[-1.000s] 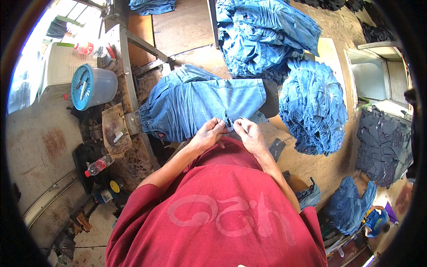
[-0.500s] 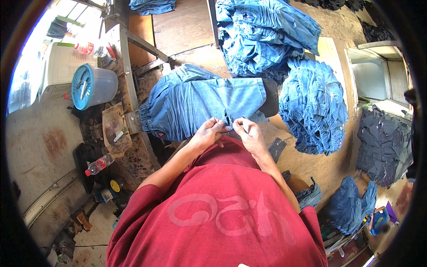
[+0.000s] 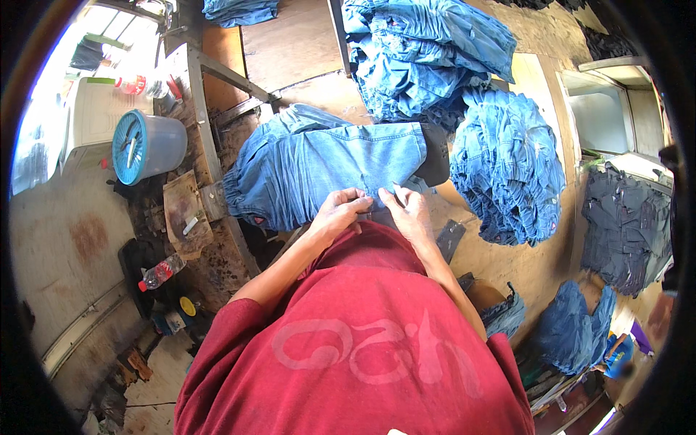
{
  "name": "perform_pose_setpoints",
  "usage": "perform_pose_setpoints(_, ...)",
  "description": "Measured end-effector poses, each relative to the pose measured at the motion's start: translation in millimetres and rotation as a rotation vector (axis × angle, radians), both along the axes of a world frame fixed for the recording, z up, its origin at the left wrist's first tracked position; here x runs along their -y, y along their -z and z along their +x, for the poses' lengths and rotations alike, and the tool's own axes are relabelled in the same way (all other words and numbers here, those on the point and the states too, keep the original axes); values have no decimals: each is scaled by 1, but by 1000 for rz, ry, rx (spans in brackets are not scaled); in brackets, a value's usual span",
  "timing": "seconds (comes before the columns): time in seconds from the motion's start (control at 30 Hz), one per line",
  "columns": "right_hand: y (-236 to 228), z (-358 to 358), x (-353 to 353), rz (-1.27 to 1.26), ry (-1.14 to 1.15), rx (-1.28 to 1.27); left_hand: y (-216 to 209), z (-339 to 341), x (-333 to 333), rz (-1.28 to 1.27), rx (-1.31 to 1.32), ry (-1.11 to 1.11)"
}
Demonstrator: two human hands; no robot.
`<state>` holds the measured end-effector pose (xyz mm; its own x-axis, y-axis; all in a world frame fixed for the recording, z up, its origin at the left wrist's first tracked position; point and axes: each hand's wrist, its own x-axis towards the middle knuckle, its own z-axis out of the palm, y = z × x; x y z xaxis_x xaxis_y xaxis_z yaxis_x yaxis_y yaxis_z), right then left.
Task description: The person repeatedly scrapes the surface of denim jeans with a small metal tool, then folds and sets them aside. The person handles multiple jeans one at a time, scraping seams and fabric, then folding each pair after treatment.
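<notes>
Blue denim pants [image 3: 312, 159] lie across a dark support in front of me, the gathered elastic waist to the left and a hemmed leg end to the right. At their near edge, my left hand [image 3: 341, 212] is closed, thumb and forefinger pinched on the cloth. Close to its right, my right hand [image 3: 410, 216] pinches the same edge, its forefinger pointing up. A narrow gap separates the two sets of fingertips. What lies directly under the fingers is hard to make out.
Piled denim pants [image 3: 428, 51] stand at the far side, with another bundle [image 3: 507, 167] to the right. Dark garments [image 3: 625, 225] are stacked farther right. Leftward are a tub with a blue lid [image 3: 148, 148], a wooden frame [image 3: 206, 123] and a plastic bottle [image 3: 162, 272]. Another person [image 3: 616, 355] shows at lower right.
My fingertips have shifted slightly on the cloth edge, and the dark slit seen between them has closed up. The view has moved a little; the pants stay in place.
</notes>
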<state>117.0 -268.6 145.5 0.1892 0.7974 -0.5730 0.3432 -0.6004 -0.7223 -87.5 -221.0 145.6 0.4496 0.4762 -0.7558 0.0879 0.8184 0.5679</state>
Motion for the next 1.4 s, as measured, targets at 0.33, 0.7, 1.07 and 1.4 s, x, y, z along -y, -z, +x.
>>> perform_pose_setpoints(0.33,19,-7,9,276,142,-49,3,-3,3,-69,58,-138)
perform_pose_setpoints(0.7,11,-8,10,219,101,-15,-8,7,-6,30,-154,-14)
perform_pose_setpoints(1.07,8,-9,10,252,82,33,-5,6,-9,75,-186,80)
perform_pose_setpoints(1.4,14,-4,11,168,69,2,-5,-3,-25,158,-160,292)
